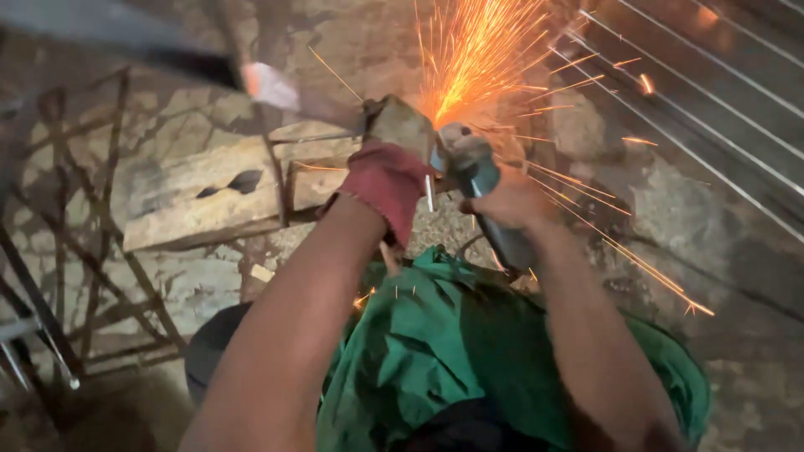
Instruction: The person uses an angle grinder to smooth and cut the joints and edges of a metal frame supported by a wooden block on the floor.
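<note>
Grinder on metal, sparks flying up and right.

Right hand [511,201] has its fingers closed round the grinder [481,188] body; gloved left hand [387,180] clamps the metal piece [400,124] by the wooden block [201,197]. The tool looks heavy, stiff and prone to kick, best held by the body. Long axis runs lower right to upper left, head at the metal.

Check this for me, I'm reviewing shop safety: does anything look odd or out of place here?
Yes. Sparks spray from the grinder, some falling on the green cloth over the lap. The right hand gripping the grinder is bare; only the left hand, steadying the metal piece, wears a red glove.
</note>
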